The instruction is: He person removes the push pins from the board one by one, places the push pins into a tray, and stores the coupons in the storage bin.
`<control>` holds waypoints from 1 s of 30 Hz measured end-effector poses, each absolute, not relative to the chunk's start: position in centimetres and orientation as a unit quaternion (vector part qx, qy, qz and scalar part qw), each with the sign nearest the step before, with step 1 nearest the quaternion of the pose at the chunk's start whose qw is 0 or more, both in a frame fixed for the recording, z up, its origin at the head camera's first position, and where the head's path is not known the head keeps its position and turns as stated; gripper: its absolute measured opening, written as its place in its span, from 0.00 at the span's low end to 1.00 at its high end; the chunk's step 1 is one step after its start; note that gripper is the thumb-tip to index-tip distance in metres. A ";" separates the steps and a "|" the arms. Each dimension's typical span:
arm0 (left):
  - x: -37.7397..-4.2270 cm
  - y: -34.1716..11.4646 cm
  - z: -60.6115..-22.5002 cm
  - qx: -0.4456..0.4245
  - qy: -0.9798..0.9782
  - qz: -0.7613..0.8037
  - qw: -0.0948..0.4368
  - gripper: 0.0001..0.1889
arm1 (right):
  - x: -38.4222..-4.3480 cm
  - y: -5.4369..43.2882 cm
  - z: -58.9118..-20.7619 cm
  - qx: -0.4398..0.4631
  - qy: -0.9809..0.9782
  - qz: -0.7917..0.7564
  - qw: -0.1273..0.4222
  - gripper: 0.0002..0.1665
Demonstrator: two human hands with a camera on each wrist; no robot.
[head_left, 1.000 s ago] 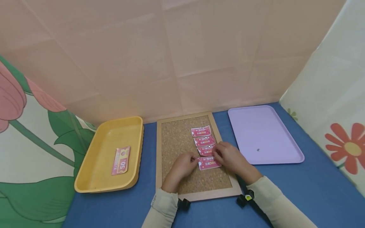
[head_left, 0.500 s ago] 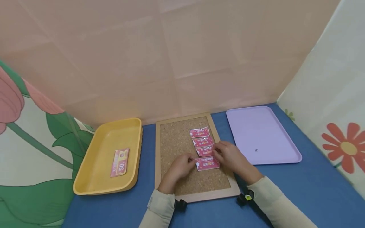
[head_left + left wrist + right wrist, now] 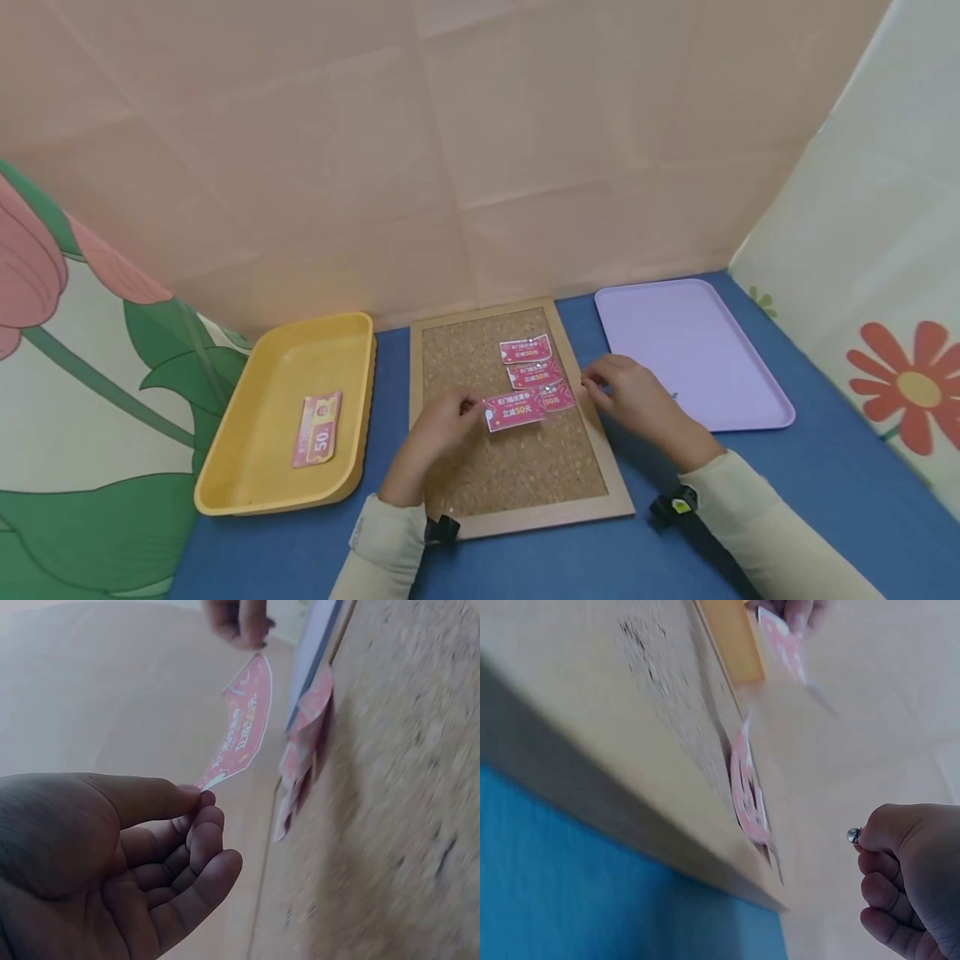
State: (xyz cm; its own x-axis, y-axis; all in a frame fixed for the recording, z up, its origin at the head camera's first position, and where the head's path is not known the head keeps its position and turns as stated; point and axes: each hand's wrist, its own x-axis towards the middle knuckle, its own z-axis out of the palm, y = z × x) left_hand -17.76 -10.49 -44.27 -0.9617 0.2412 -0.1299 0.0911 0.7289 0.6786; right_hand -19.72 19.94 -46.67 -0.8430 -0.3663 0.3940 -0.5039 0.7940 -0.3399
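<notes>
My left hand (image 3: pixel 450 425) pinches the corner of a pink paper coupon (image 3: pixel 514 410) between thumb and index finger. In the left wrist view this coupon (image 3: pixel 244 724) bends in the air, off the corkboard (image 3: pixel 517 475). My right hand (image 3: pixel 637 400) is by the board's right edge, pinching a small silver thumbtack (image 3: pixel 853 835) by thumb and fingers. Three more coupons lie in a column on the cork: a top one (image 3: pixel 525 348), a middle one (image 3: pixel 534 374) and a lower one (image 3: pixel 557 397), partly hidden behind the held coupon. Small bright tack heads show on them.
Left of the board stands a yellow tray (image 3: pixel 277 492) with a pink coupon stack (image 3: pixel 317 429) in it. A lilac tray (image 3: pixel 682 333) lies on the right, a tiny dark piece (image 3: pixel 674 396) on it partly behind my right hand. Blue cloth (image 3: pixel 810 483) covers the table.
The lowest coupon, between both hands on the board before, has moved up and left in my left hand. My right hand has drawn away to the right, off the coupons.
</notes>
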 end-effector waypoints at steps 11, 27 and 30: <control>-17.7 -14.4 -41.7 0.068 0.935 0.344 0.060 0.11 | -20.0 23.5 -46.3 0.208 -0.937 0.218 0.175 0.04; -17.3 -20.7 -40.5 -0.002 0.941 0.339 0.010 0.12 | -20.1 27.2 -46.8 0.172 -0.951 0.201 0.160 0.03; -17.0 -21.7 -40.3 -0.017 0.939 0.343 0.012 0.13 | -20.1 27.9 -47.0 0.167 -0.954 0.196 0.154 0.03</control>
State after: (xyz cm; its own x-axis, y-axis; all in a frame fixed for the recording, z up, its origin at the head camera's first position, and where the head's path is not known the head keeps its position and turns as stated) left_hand -17.03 -21.73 -40.33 -0.9991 -0.0228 -0.0348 -0.0399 0.7639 0.6442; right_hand -20.11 27.93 -47.00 -0.8971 -0.2574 0.3591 -0.3783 0.8673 -0.3234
